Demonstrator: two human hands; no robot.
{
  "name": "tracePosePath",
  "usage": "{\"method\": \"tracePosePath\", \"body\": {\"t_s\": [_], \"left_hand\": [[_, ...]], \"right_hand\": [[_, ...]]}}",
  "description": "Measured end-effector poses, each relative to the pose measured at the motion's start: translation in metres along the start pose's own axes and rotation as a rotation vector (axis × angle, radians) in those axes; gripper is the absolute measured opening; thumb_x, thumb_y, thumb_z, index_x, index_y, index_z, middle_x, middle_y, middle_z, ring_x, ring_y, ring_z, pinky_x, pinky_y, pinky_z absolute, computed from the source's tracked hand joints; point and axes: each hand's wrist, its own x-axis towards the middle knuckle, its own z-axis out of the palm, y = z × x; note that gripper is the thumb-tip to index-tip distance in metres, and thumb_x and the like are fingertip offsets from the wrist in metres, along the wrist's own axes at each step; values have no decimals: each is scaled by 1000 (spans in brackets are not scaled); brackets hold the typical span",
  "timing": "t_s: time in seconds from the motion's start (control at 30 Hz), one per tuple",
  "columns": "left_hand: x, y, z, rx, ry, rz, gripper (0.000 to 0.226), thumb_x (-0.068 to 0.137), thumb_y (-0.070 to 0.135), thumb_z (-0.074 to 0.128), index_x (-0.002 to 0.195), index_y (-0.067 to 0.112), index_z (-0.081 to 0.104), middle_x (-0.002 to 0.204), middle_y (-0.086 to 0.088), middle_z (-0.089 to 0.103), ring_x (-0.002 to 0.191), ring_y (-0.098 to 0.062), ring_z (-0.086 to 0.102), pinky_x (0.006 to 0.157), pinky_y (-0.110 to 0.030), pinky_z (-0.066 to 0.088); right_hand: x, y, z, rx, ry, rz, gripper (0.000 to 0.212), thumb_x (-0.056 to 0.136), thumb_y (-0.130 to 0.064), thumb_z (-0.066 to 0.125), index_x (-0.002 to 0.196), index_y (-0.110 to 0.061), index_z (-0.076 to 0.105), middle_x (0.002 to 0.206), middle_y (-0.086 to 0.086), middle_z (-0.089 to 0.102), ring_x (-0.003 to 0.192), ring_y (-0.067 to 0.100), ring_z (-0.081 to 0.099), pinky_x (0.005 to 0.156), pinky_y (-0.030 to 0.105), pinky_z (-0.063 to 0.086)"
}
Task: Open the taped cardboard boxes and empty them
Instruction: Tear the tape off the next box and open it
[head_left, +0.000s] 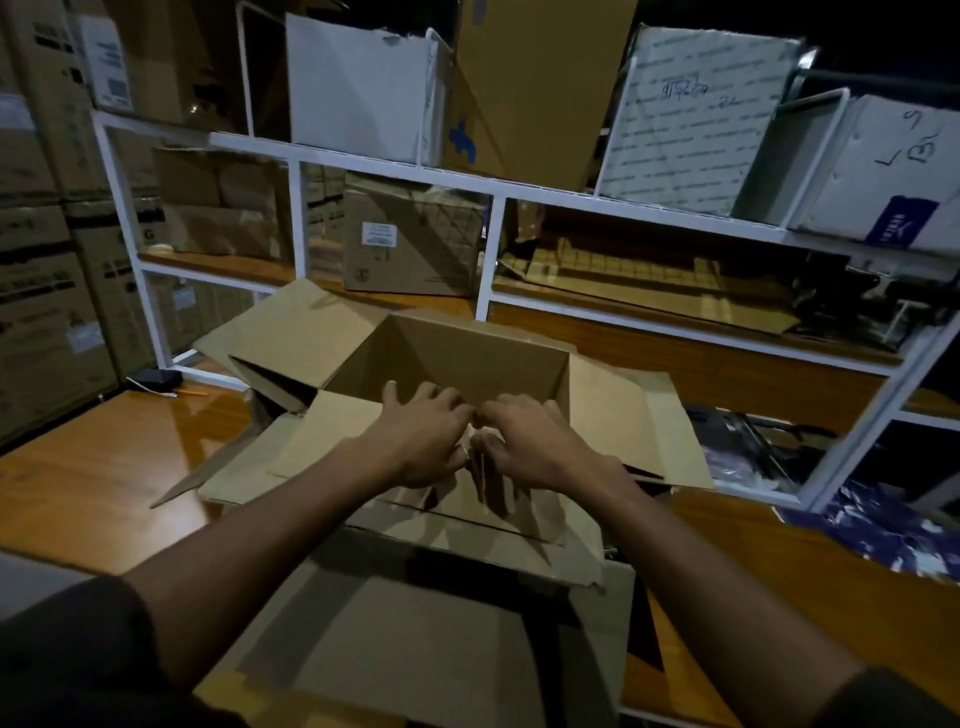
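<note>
Both hands meet over the open brown cardboard box: the left hand and right hand curl their fingers around upright brown cardboard sheets at its near edge, knuckles nearly touching. Flaps splay left and right. It rests on a glossy orange wooden floor, before a far white metal shelf rack stacked with cartons in a dim storeroom.

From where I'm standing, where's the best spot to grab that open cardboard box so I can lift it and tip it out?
Probably the two short side walls of the open cardboard box, just below the rim, one hand from each side. Its flaps are folded outward and look floppy, so they would likely bend. Both the left hand and right hand are now at the near flap, close together.
</note>
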Motion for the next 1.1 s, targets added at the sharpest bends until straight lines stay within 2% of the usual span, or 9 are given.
{"method": "tracePosePath", "body": {"t_s": [0.1,0.3,0.5,0.67,0.8,0.93,1.1], "left_hand": [[4,13,12,17,89,2,51,101,43,46,148,26,38,158,-2,32,147,-25,23,114,-69,17],[23,60,35,-32,220,37,58,101,46,43,152,22,29,164,-5,20,152,-27,11,118,-66,15],[56,126,39,-43,310,142,59,100,50,40,150,18,36,162,-8,25,151,-32,14,120,-59,18],[85,204,37,-64,326,279,57,101,48,42,148,17,40,162,-9,27,150,-34,17,118,-59,19],[104,276,40,-53,325,393,58,101,49,41,151,19,37,161,-10,27,148,-34,17,117,-59,19],[118,352,40,-58,339,526,57,100,48,47,146,15,44,158,-13,33,145,-38,24,114,-59,23],[128,446,48,-45,294,655,60,101,50,46,151,19,36,163,-11,23,149,-37,16,116,-60,20]], "right_hand": [[-11,10,6,-7,6,53,34,99,-32,47,131,-23,55,129,4,56,119,28,49,98,49,38],[-45,43,18,29,152,161,37,99,-30,47,136,-24,50,137,2,51,126,25,42,100,45,32],[-96,98,9,15,262,279,39,101,-36,48,138,-23,49,140,1,50,128,23,41,101,42,32],[-157,157,0,11,316,400,38,101,-36,50,137,-23,50,137,1,51,128,24,42,102,47,34],[-215,207,-6,-12,332,516,38,100,-36,51,135,-20,53,134,4,55,125,27,45,96,46,36],[-284,254,-9,-6,375,644,39,101,-37,52,136,-20,53,134,3,55,126,27,46,97,45,36],[-375,304,-9,-26,354,791,40,104,-41,47,139,-21,50,138,2,52,128,27,45,97,45,35]]}}
